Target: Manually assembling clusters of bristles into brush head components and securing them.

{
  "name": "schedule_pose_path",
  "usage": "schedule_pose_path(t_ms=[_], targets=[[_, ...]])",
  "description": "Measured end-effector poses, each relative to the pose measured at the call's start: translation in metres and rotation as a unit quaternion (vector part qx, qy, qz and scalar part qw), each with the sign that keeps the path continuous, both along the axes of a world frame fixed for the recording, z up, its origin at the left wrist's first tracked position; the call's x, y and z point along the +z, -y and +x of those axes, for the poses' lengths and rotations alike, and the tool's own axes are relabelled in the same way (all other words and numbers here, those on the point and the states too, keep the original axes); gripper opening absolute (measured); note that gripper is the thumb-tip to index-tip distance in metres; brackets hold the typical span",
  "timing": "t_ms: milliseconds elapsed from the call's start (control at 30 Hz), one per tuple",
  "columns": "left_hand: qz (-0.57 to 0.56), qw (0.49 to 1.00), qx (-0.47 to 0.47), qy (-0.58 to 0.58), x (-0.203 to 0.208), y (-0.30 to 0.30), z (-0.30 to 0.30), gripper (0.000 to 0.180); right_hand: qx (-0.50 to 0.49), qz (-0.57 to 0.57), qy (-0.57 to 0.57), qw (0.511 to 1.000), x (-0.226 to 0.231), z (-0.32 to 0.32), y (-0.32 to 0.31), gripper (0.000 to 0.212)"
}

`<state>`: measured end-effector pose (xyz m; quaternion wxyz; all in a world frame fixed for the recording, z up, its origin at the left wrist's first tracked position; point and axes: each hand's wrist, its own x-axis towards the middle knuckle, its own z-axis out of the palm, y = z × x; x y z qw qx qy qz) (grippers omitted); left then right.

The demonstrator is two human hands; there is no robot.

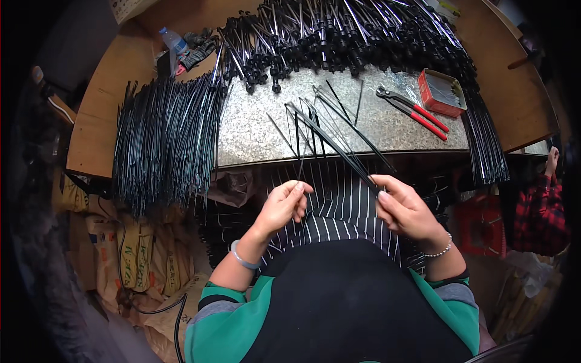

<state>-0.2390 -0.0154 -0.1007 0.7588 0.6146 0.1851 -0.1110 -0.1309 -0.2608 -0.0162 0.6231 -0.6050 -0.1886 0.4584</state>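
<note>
My right hand (405,209) is closed around a bundle of thin black rods (345,156), which slant up and left over the table edge. My left hand (284,206) is closed in a pinch, thumb against fingers, and a thin dark rod (300,168) rises from its fingertips toward the table. Several loose thin rods (357,134) lie scattered on the speckled tabletop (248,130) in front of my hands. To their right lie pincers with red handles (423,121), jaws pointing left, beside an open red box (439,94) of small thin pieces.
Long black rods (163,142) hang over the table's left edge, others (484,145) over the right. At the back is a heap of metal rods with black fittings (339,36). A plastic bottle (173,41) stands back left. Sacks (136,254) sit below left; another person's plaid sleeve (541,212) shows right.
</note>
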Motion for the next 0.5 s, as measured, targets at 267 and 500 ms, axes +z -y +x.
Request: schedule_pose_path(t_ms=[267, 500], targets=[[-0.213, 0.957, 0.182, 0.072, -0.005, 0.005, 0.006, 0.025, -0.086, -0.039, 0.05, 0.994, 0.045, 0.007, 0.114, 0.028], [0.219, 0.971, 0.079, 0.062, -0.006, 0.003, 0.02, 0.03, -0.184, 0.225, 0.114, 0.95, 0.037, -0.006, 0.153, 0.032]])
